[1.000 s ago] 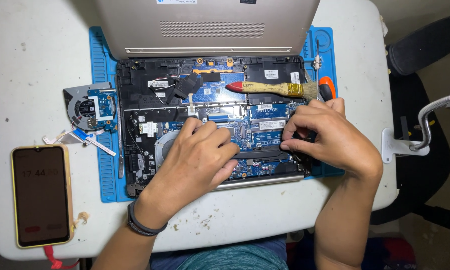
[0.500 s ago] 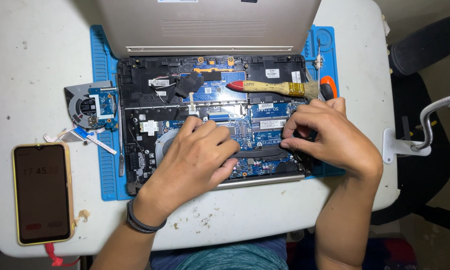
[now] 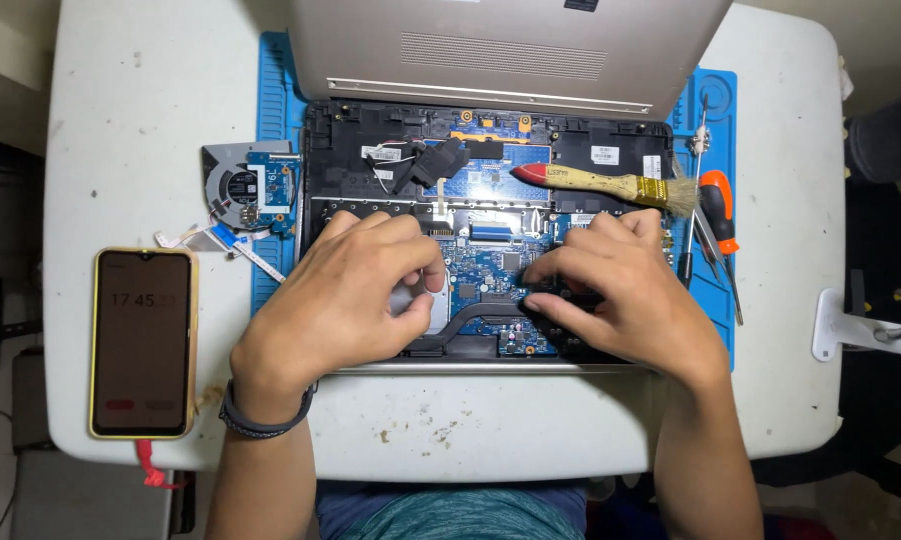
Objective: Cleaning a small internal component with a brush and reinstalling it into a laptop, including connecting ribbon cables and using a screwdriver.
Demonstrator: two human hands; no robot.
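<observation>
From the head camera, the opened laptop (image 3: 486,200) lies directly under both hands. The left hand (image 3: 356,290) rests curled, fingertips pressing the blue circuit board (image 3: 486,265); it grasps nothing visible. The right hand (image 3: 621,290) bends over a black part, its hold hidden. A brush (image 3: 601,185) lies just beyond the right hand's knuckles.

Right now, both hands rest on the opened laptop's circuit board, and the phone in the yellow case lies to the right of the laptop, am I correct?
Not quite. The head view shows the phone lying to the left of the laptop, not to the right. The rest holds: the left hand and right hand both rest on the circuit board.
</observation>
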